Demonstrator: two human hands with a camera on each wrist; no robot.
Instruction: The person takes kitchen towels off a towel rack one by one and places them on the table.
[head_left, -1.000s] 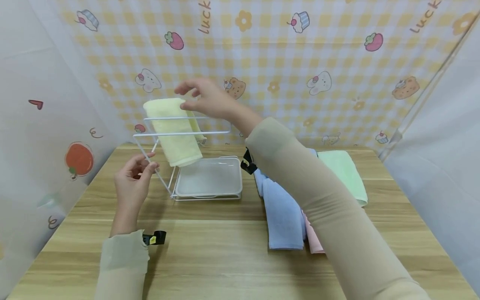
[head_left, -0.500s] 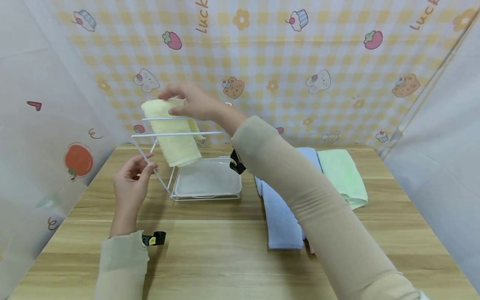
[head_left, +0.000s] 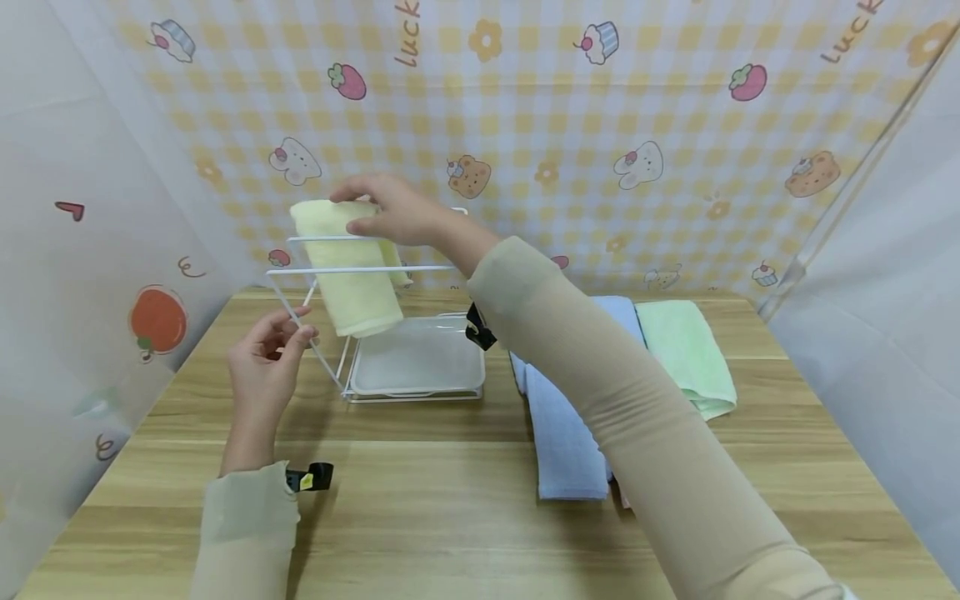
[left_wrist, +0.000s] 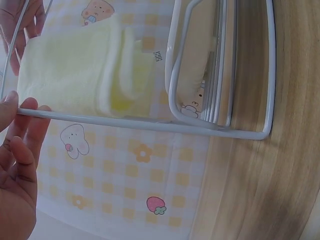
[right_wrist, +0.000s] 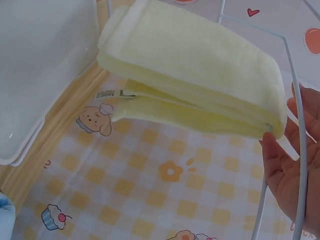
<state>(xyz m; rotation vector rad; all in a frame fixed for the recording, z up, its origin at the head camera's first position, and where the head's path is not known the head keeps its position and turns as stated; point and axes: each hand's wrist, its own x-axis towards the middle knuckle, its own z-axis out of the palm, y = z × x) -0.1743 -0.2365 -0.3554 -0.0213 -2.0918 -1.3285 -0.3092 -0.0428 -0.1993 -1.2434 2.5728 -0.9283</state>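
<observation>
A pale yellow towel (head_left: 352, 287) hangs folded over an upper bar of a white wire rack (head_left: 367, 270), its front end dangling over a tray. My right hand (head_left: 401, 208) is at the top of the fold, gripping it between thumb and fingers at its right end. In the right wrist view the thumb meets the edge of the yellow towel (right_wrist: 195, 60). My left hand (head_left: 262, 358) pinches the rack's left side bar; the left wrist view shows thumb and fingers on that bar (left_wrist: 115, 120).
A whitish tray (head_left: 420, 354) sits in the rack's base. To the right on the wooden table (head_left: 420, 517) lie a blue towel (head_left: 562, 442) and a mint green towel (head_left: 686, 342). A bit of pink cloth shows beneath my right forearm. A patterned curtain (head_left: 570, 125) stands behind.
My right hand has moved down and left from above the towel's right end onto its top fold. The left hand stays on the rack bar.
</observation>
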